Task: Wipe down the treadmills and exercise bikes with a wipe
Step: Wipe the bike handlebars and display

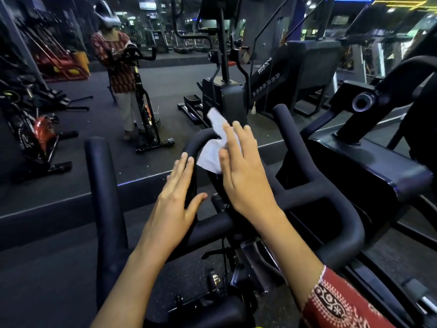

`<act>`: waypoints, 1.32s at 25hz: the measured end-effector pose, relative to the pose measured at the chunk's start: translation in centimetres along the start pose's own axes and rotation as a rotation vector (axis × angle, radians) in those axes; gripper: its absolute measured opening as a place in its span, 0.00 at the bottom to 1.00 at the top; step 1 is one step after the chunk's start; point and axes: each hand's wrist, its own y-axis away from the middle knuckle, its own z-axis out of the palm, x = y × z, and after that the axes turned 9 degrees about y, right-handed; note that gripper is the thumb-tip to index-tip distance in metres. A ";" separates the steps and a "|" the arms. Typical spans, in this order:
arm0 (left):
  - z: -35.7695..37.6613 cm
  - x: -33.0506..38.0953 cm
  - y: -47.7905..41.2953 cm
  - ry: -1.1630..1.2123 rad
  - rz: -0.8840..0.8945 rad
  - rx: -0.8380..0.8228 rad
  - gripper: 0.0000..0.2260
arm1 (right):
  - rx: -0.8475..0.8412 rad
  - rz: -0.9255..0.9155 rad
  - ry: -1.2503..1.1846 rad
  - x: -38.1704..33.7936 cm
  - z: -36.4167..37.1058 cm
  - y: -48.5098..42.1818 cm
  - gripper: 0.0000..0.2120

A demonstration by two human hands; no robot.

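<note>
On the exercise bike's black handlebar, the centre loop (201,136) has a white wipe (210,157) draped over its top and hanging inside it, with one crumpled end sticking up past the loop. The right hand (246,171) lies on the wipe with straight, close-set fingers, pressing it against the right side of the loop. The left hand (176,197) rests flat against the left side of the loop, fingers straight and together and thumb spread out beneath, holding nothing. Beyond the loop, a mirror shows the person's reflection (118,67) at a bike.
</note>
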 end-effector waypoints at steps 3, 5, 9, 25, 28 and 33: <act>-0.3 0.0 0.4 0.047 -0.024 0.004 0.28 | 0.059 -0.351 0.295 0.6 0.6 0.7 0.22; -0.5 -0.1 0.5 0.063 -0.014 0.002 0.28 | -0.008 -0.485 0.378 1.7 0.5 3.6 0.27; -0.7 -0.1 0.9 0.082 -0.009 -0.025 0.27 | -0.087 -0.507 0.518 2.8 -0.6 6.1 0.34; -0.3 -0.2 0.8 0.076 -0.014 0.019 0.27 | 0.030 -0.192 0.374 0.9 0.2 4.3 0.26; -0.3 -0.1 0.8 0.078 -0.018 0.008 0.28 | 0.028 -0.135 0.291 0.5 0.3 5.4 0.25; -0.3 -0.2 0.8 0.073 -0.018 0.011 0.28 | 0.030 -0.199 0.277 1.6 0.0 5.3 0.24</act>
